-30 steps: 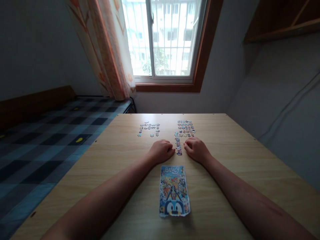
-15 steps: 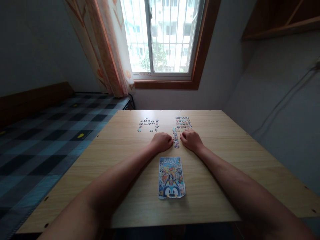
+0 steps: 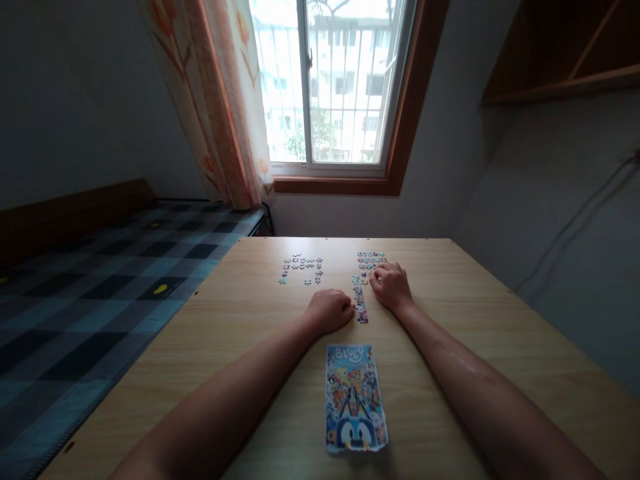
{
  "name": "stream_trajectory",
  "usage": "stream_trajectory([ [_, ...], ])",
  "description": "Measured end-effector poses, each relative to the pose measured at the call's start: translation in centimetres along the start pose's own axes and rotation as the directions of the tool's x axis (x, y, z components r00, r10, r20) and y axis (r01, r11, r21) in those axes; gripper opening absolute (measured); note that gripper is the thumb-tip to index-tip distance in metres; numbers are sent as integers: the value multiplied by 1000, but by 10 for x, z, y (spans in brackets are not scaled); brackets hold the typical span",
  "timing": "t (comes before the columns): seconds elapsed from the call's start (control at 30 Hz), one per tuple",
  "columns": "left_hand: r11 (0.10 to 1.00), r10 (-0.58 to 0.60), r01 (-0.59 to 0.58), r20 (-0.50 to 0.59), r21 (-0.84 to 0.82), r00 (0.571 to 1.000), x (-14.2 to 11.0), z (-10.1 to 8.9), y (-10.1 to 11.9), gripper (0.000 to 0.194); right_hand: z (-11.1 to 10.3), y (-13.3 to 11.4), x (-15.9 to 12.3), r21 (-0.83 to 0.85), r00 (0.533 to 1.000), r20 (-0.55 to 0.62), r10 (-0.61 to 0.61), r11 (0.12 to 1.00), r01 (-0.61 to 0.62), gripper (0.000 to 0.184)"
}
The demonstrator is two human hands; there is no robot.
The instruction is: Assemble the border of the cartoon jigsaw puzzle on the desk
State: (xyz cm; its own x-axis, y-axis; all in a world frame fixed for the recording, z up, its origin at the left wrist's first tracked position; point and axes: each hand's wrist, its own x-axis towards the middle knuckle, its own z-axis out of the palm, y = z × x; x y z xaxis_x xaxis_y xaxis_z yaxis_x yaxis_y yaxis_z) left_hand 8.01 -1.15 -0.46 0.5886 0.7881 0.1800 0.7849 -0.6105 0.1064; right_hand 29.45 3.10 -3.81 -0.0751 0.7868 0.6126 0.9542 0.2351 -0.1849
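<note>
A narrow strip of joined jigsaw pieces (image 3: 361, 303) lies on the table between my hands. My left hand (image 3: 330, 311) rests closed beside the strip's left side, its fingertips curled close to the edge. My right hand (image 3: 393, 285) is closed at the near right side of a block of loose jigsaw pieces (image 3: 369, 257) and covers some of them. Whether either hand holds a piece is hidden by the curled fingers. Closer to me lies a picture sheet (image 3: 354, 400) with a blue cartoon dog and the word "Bluey".
A second group of loose jigsaw pieces (image 3: 303, 263) is spread at the far left of the wooden table (image 3: 250, 320). A bed with a checked cover (image 3: 125, 280) stands to the left. Behind the table are a curtain (image 3: 215, 100) and a barred window (image 3: 345, 100).
My right hand has moved away from the strip, up and right to the loose pieces. My left hand stays beside the strip. The camera view has tilted up, so things sit lower.
</note>
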Motion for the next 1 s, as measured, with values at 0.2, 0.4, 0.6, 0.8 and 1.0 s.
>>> stream_trajectory([
  [0.2,999,22,-22,7,-43,1000,-3,-2,-3,32,6,0,12,40,996,-89,-4,999,7,21],
  [0.4,995,13,-13,4,-97,1000,-6,-2,-6,31,5,15,13,295,963,-258,73,955,7,24],
  [0.6,984,-14,10,-19,-176,1000,-6,-3,-8,30,6,9,13,394,958,-280,64,918,54,22],
  [0.8,980,-11,11,4,-198,1000,-7,-2,-10,31,2,-3,10,382,974,-228,-9,919,98,19],
  [1.0,989,-46,48,19,-139,999,-5,-7,-20,31,4,0,9,412,987,-162,-11,908,78,22],
])
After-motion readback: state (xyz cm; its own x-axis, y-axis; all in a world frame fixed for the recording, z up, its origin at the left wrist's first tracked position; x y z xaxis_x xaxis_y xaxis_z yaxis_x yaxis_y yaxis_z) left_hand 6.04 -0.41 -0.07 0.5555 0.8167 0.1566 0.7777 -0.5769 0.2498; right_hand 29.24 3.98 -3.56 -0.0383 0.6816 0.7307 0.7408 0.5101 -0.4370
